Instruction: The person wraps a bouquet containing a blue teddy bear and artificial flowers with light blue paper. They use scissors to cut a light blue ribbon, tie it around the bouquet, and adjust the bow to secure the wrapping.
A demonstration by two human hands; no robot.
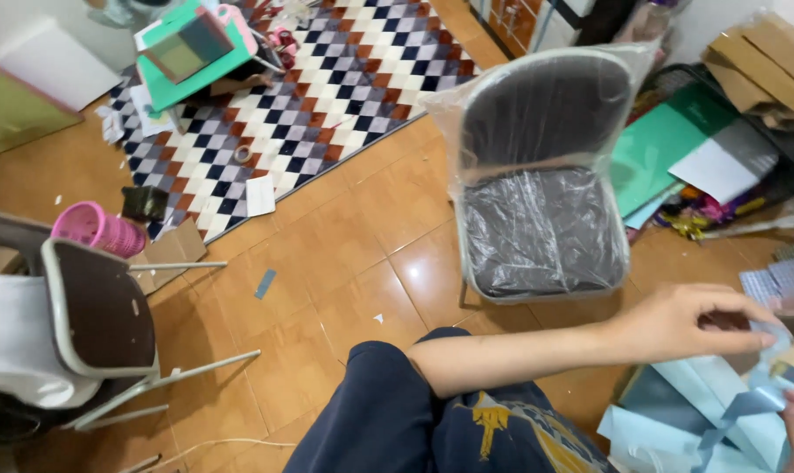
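We see pale blue paper sheets (677, 412) lying in a loose, overlapping heap at the lower right, edges creased and folded. One narrow blue strip (740, 410) curls up from the pile, bent partway along.

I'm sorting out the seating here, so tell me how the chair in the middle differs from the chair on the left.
The middle chair stands upright and is wrapped in clear plastic; the left chair lies tipped over, legs pointing sideways, with no wrap. The middle chair faces the camera with its backrest showing; the left chair shows mostly its seat. Both have dark padding, pale frames and rest on the orange tiled floor.
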